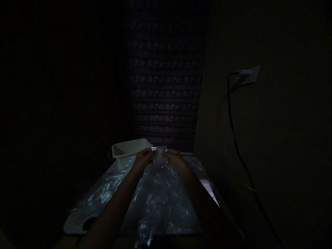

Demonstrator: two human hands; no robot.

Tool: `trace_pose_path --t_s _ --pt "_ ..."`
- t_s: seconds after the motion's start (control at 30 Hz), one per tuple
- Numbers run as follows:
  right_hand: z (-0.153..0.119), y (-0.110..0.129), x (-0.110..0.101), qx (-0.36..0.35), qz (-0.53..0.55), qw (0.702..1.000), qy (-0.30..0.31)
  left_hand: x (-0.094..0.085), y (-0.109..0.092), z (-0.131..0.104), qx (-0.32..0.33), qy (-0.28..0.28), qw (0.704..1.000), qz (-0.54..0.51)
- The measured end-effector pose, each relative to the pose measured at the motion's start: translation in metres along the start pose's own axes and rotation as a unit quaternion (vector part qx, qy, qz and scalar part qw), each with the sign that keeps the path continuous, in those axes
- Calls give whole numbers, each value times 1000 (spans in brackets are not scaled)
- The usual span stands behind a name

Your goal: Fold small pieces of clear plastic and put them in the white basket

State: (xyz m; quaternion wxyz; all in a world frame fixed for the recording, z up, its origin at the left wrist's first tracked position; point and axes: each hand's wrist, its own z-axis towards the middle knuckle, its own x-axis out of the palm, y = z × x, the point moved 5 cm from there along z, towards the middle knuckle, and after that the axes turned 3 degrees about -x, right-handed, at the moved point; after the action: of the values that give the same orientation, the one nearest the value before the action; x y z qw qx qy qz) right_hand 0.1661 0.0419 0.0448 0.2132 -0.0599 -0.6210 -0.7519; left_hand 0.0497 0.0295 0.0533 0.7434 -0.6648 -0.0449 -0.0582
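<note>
In dim light, my left hand [143,160] and my right hand [176,160] are raised over a white table. Between them is a small clear plastic piece [160,155], its upper edge catching the light. The fingers of my left hand pinch its left side, and those of my right hand pinch its right side. Crumpled clear plastic sheeting [155,200] spreads under and around my forearms and hangs over the front edge. Whether the small piece joins this sheeting is too dark to tell.
A white bin [129,148] stands at the back left of the table [71,224]. A dark round item or hole lies at the front left. Beyond are a patterned blind [160,93] and a wall outlet [245,76] with a black cable [238,152] at the right.
</note>
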Motion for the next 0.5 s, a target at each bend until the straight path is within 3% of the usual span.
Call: trace_pose_path --t_s 0.13,0.33,0.5 --pt "-2 -1 1 -4 -20 1000 23 0 0 0 9 14 1000 -18" --pt "-4 -4 6 34 10 999 37 -2 -1 0 35 -23 998 -46" --pt "1 -5 -4 7 -46 999 -7 -5 3 -1 -3 8 999 -41"
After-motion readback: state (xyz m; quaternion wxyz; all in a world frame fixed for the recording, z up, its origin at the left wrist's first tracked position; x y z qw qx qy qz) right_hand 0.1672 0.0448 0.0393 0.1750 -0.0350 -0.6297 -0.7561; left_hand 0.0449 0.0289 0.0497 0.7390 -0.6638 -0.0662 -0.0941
